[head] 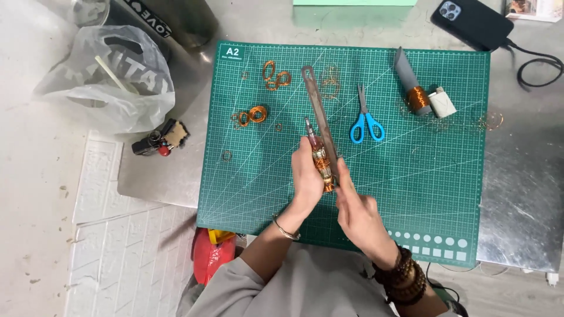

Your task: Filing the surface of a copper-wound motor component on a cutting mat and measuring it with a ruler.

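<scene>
green cutting mat [446, 194] centre of counter | blue-handled scissors [365, 120] at 12 | copper wire spool [418, 98] at 1 | copper wire loops [258, 94] at 11 | black phone [472, 22] at 1 | plastic bag [111, 82] at 10 | red item [211, 255] at 7

Over the near middle of a green cutting mat [411, 176], the left hand [306, 176] grips a screwdriver [320, 158] whose shaft is wound with copper wire, tip pointing far. The right hand [355, 208] holds the near end of a long flat metal bar [320, 111] that lies against the screwdriver and reaches toward the far edge. Right of the bar lie blue-handled scissors [365, 117], and farther right a spool of copper wire [414, 88] beside a small white block [442, 102]. Copper wire coils [254, 114] sit left of the bar. A black phone [472, 22] lies far right, a plastic bag [111, 76] far left off the mat.
</scene>
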